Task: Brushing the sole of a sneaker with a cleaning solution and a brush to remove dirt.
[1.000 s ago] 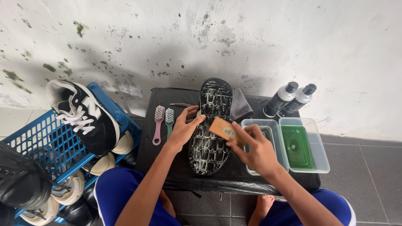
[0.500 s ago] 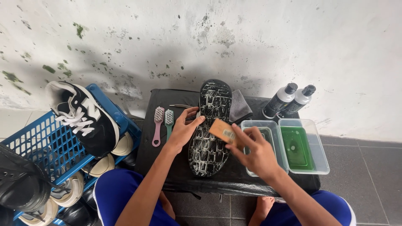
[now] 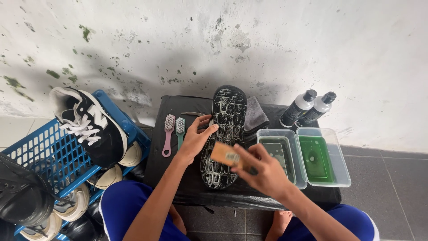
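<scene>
Steadying the stiff, soapy, likely slippery shoe (image 3: 224, 138) mid-bench, your left hand (image 3: 195, 139) fingers lie spread on its edge; right hand (image 3: 263, 172) fingers clamp the wooden brush (image 3: 226, 155).

Left hand (image 3: 194, 142) steadies soapy shoe sole (image 3: 224, 134); right hand (image 3: 263, 172) grips brush (image 3: 226, 156).

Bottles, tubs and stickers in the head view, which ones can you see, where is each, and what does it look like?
Two bottles: back right by the wall, tilted, dark caps, grey-white shoulders, dark bodies.
Two clear tubs: right of the black shoe sole, rectangular, holding green liquid.
Sticker on the wooden brush: small, pale, in the right hand.
Left hand: resting on the sole's edge.
</scene>
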